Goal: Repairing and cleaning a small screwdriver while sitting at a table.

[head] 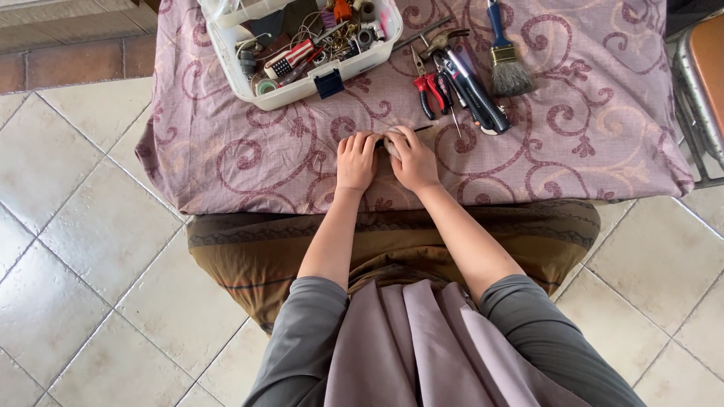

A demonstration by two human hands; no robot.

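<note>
Both my hands rest side by side on a table covered with a mauve cloth [249, 158] patterned with dark swirls. My left hand [356, 160] lies knuckles up, fingers curled onto the cloth. My right hand [412, 160] touches it and closes around a small grey object [393, 143], mostly hidden by the fingers. A thin dark rod [423, 129] pokes out just past the right fingertips. Whether the left fingers also grip the object cannot be told.
A white plastic box [302, 87] full of small hardware sits at the far edge. Right of it lie red-handled pliers [428, 90], a black tool [473, 94], a hammer [441, 39] and a blue-handled brush [507, 64]. A metal chair [697, 83] stands at right. Tiled floor surrounds.
</note>
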